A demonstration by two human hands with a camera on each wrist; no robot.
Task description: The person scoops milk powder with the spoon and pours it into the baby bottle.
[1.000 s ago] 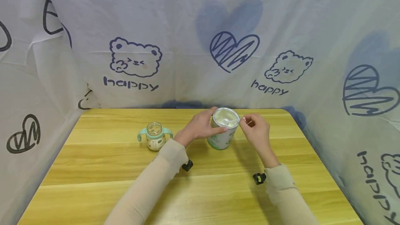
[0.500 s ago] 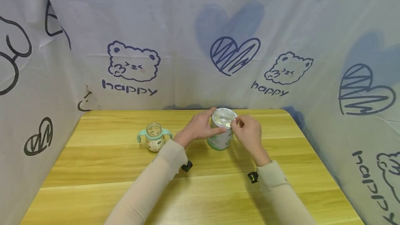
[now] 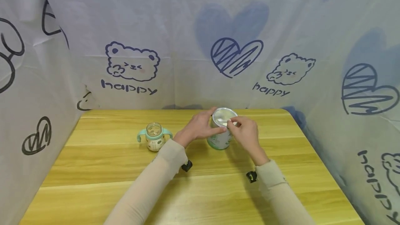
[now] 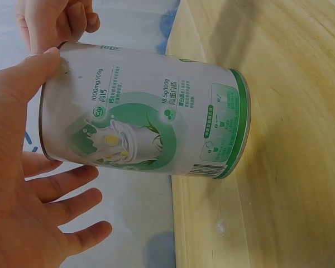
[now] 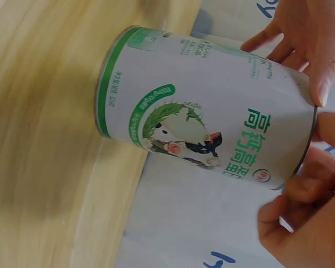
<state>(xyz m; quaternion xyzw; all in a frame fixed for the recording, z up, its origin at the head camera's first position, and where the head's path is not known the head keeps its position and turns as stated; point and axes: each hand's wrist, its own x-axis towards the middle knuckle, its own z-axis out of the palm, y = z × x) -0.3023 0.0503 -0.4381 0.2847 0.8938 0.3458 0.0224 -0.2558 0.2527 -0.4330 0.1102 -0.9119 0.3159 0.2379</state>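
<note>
A white and green milk powder can (image 3: 221,138) stands open-topped on the wooden table (image 3: 200,190), showing pale powder inside. My left hand (image 3: 204,126) grips its left side, thumb at the rim (image 4: 42,70), fingers behind the can (image 4: 151,111). My right hand (image 3: 235,125) is at the can's right rim and pinches a small white scoop (image 3: 225,123) over the opening. In the right wrist view the right hand's fingers (image 5: 301,223) curl at the rim of the can (image 5: 212,106), with a white bit of the scoop between them.
A small baby bottle (image 3: 154,136) with teal handles and no cap stands left of the can. A white cloth (image 3: 200,44) printed with bears and hearts walls off the table's back and both sides. Bare wood lies in front of the hands.
My right hand has moved left from beside the can to over its rim, bringing the scoop above the opening. The left hand and the can have stayed in place.
</note>
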